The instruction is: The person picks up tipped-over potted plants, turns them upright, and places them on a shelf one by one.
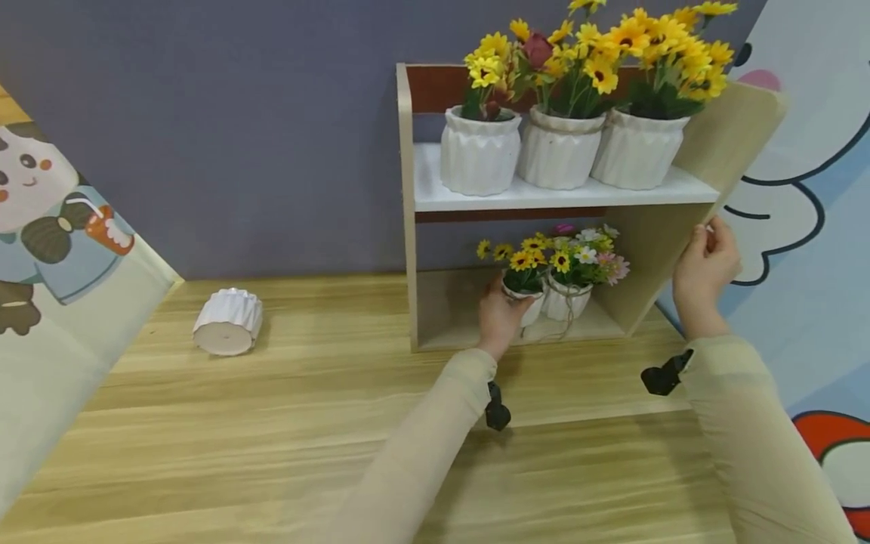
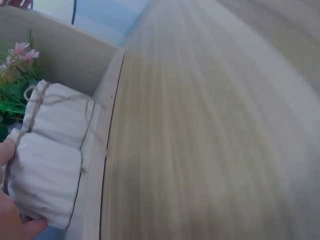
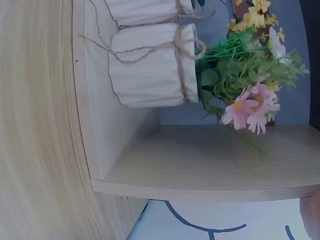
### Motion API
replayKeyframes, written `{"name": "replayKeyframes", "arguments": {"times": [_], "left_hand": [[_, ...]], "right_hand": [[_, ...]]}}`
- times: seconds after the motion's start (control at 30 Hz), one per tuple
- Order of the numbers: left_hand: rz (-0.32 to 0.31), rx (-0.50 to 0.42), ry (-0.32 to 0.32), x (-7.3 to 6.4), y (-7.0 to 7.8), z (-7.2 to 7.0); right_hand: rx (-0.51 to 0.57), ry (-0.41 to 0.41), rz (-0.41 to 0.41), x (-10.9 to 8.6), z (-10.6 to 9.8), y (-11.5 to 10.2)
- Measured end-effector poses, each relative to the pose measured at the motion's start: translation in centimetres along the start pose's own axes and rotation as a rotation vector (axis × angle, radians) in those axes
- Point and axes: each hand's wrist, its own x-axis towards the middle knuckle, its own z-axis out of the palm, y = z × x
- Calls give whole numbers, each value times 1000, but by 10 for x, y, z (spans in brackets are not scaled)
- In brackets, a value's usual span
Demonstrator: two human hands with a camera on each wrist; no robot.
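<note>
My left hand (image 1: pixel 498 317) grips a white flowerpot (image 1: pixel 533 308) of yellow flowers on the lower board of a small wooden shelf (image 1: pixel 408 227). In the left wrist view its fingers lie against the side of that pot (image 2: pixel 45 180). Right beside it stands a second white flowerpot (image 1: pixel 569 301), tied with twine and holding pink, white and yellow flowers; the right wrist view shows its twine bow. My right hand (image 1: pixel 707 276) holds the front edge of the shelf's right side panel (image 3: pixel 225 192) with curled fingers.
Three white flowerpots (image 1: pixel 563 151) with yellow flowers fill the upper board (image 1: pixel 564 198). An empty-looking white pot (image 1: pixel 227 321) lies on its side on the wooden table (image 1: pixel 272 423) at left. Behind is a grey wall (image 1: pixel 238 136); cartoon-printed panels (image 1: pixel 816 227) flank the table.
</note>
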Motion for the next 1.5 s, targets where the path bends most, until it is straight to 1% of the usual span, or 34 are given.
{"name": "replayKeyframes", "arguments": {"times": [0.1, 0.2, 0.33, 0.43, 0.5, 0.57, 0.7, 0.8, 0.93, 1.0, 1.03, 1.1, 1.13, 1.2, 1.23, 1.3, 1.4, 1.5], "left_hand": [[30, 48, 5, 3, -3, 0], [35, 68, 6, 4, -4, -2], [-5, 73, 16, 3, -6, -4], [-31, 89, 50, 2, -8, -8], [-42, 101, 72, 1, -9, -10], [-46, 116, 79, 0, -10, -12], [-45, 148, 35, -2, -10, -18], [-51, 172, -11, -5, -11, -26], [-54, 184, -43, -14, -14, -38], [-43, 205, -64, -18, -15, -44], [-39, 211, -82, -21, -14, -47], [-31, 234, -142, -25, -13, -53], [-26, 252, -175, -27, -12, -56], [-32, 259, -255, -31, -10, -64], [-29, 269, -285, -33, -9, -68], [-21, 287, -331, -36, -8, -75], [-6, 296, -361, -41, -7, -86], [16, 299, -362, -47, -7, -96]], "right_hand": [[-2, -5, -18, -2, 2, 0], [-4, 3, -26, -3, 4, 1], [6, -9, -5, -5, 5, 1], [10, -25, 2, -8, 8, 3], [13, -22, -1, -10, 11, 4], [-1, -7, -13, -11, 13, 5], [-6, 18, -27, -10, 13, 5], [-1, 26, -26, -7, 11, 5], [3, 31, -11, -2, 8, 4], [10, 28, -3, -1, 6, 4], [15, 23, 3, 0, 5, 3], [16, 18, 7, 0, 4, 3], [16, 15, 11, 0, 3, 3], [16, 9, 15, 0, 2, 3], [17, 6, 17, 0, 2, 3], [9, 6, 15, -1, 1, 3], [2, 5, 11, -1, 1, 3], [-13, 5, 11, -1, 1, 2]]}}
